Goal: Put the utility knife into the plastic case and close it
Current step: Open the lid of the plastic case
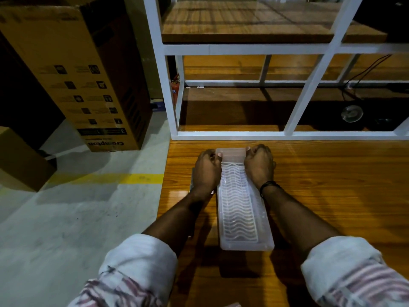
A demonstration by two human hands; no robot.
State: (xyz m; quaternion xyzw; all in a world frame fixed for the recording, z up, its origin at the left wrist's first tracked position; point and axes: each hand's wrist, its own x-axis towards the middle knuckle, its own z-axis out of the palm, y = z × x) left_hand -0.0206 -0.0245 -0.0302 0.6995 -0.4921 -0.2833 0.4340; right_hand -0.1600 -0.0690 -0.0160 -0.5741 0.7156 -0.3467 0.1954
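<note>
Both hands are curled over the far end of the clear plastic case, which lies lengthwise on the wooden table between the two forearms. The left hand grips the far left corner, thumb on top, fingers wrapped out of sight over the edge; the right hand does the same on the far right corner, a dark band at its wrist. The case lid, with its wavy ribbing, looks down flat, though whether it is latched I cannot tell. Through the cloudy plastic I cannot make out the utility knife inside. Something grey and metallic pokes out just left of the left hand and under its wrist, mostly covered, too hidden to name. Beyond the fingertips stands a white frame; off past the left hand is a cardboard box.
</note>
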